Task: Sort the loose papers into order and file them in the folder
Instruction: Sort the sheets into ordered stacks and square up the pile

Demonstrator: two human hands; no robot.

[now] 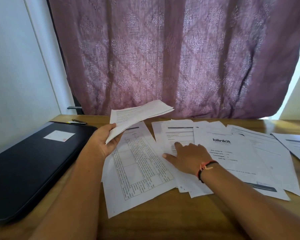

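Your left hand (107,141) grips a thin stack (139,115) at twelve o'clock. Your right hand (185,156) lies flat and open on loose papers (232,153) toward three. The folder (33,161) sits closed at nine. Overlapping sheets may drag together.

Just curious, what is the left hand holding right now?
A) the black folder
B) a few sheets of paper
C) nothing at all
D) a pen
B: the left hand grips a few sheets of paper lifted above the desk, while the black folder lies closed beside it.
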